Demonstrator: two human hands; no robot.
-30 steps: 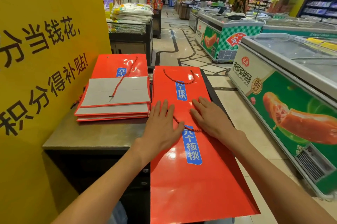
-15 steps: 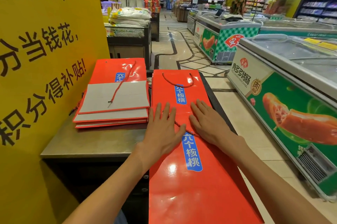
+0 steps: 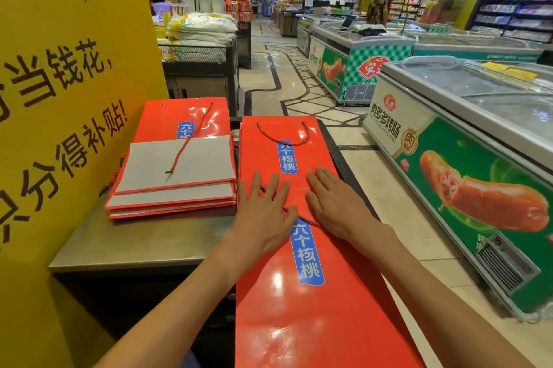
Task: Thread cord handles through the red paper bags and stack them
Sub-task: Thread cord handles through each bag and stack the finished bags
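Both flat, ungrasping, the left hand (image 3: 263,215) and right hand (image 3: 335,203) press the bag (image 3: 314,307), its length running straight ahead onto the stack (image 3: 269,134) beneath.

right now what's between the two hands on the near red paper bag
In the head view, a twisted red cord crosses bare red bag between left hand and right hand.

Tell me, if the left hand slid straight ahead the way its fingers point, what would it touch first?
Likely only more of the red bag beneath the left hand; farther on, perhaps its cord handle.
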